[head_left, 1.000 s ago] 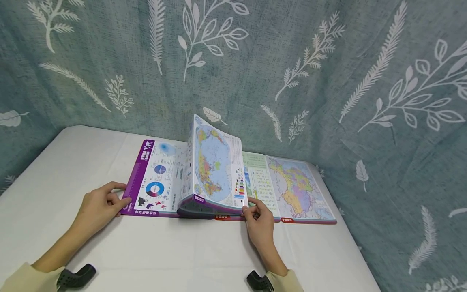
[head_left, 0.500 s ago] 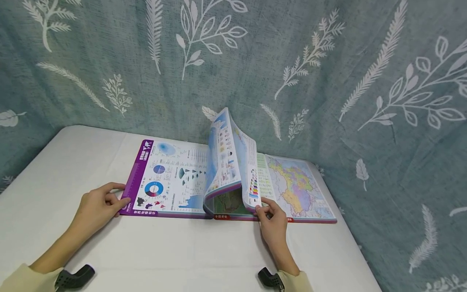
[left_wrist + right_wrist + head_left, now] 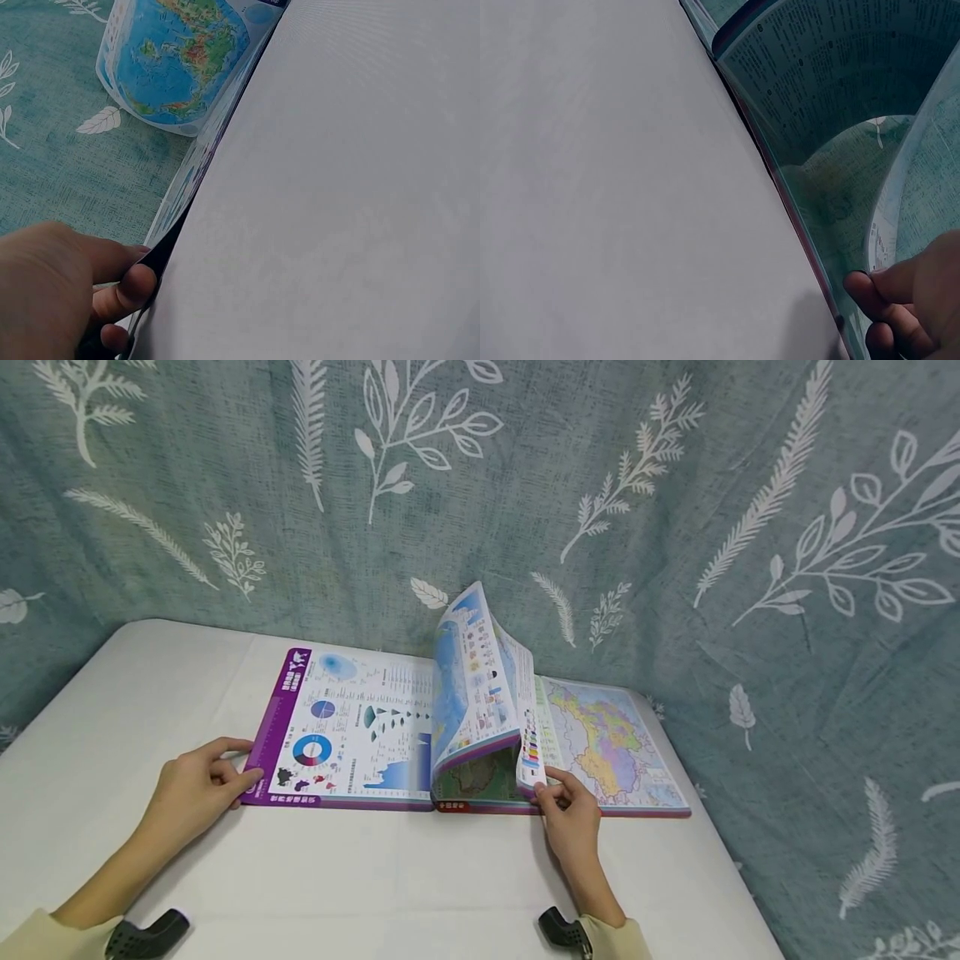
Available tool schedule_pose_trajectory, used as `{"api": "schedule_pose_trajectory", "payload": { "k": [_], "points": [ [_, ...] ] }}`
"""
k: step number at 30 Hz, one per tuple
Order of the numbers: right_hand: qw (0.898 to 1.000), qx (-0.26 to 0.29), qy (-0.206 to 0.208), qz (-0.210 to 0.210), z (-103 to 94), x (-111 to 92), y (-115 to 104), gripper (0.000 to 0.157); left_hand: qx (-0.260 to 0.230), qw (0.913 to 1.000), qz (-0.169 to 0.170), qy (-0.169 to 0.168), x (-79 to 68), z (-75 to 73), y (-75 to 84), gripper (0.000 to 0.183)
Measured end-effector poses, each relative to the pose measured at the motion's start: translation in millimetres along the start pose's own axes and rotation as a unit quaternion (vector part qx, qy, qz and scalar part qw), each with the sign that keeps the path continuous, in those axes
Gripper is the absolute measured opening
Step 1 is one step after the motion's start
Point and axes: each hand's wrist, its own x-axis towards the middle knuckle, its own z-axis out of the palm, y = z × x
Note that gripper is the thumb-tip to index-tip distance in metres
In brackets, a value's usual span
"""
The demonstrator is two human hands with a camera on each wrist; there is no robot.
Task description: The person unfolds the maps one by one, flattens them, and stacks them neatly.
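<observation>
An open map booklet [image 3: 375, 727] lies on the table, its purple-edged left page flat and printed with charts. My left hand [image 3: 197, 785] pinches the lower left edge of that page, thumb and fingers meeting at the rim in the left wrist view. A raised page [image 3: 468, 685] stands bent up in the middle, with a world map on the face turned to the left wrist camera. My right hand [image 3: 576, 818] pinches the lower right corner of the page folded over from it. Under the bend shows a dark, shaded map page [image 3: 476, 777].
A colourful map of China [image 3: 611, 743] lies at the right end of the booklet. The white-covered table [image 3: 360, 877] stretches in front. A green leaf-patterned cloth [image 3: 480, 468] hangs close behind. Black wrist devices [image 3: 150, 935] sit at both sleeves.
My right hand has moved right, drawing the page corner along. The raised bend has shifted right and uncovered more of the chart page. My left hand has stayed at the left edge.
</observation>
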Motion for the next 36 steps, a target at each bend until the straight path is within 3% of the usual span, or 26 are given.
{"api": "schedule_pose_trajectory", "payload": {
  "k": [11,20,36],
  "points": [
    [0.999,-0.024,0.012,0.018,-7.5,1.3,4.3,0.021,-0.003,1.0,0.007,0.002,0.3,-0.8,-0.2,0.044],
    [0.996,-0.077,0.035,0.007,-16.5,5.4,12.1,0.019,-0.006,1.0,0.006,-0.001,-0.6,-1.5,0.9,0.044],
    [0.995,-0.07,0.058,0.049,-36.6,14.7,26.1,0.019,0.002,0.9999,0.011,0.005,-0.8,-0.7,0.7,0.044]
  ]
}}
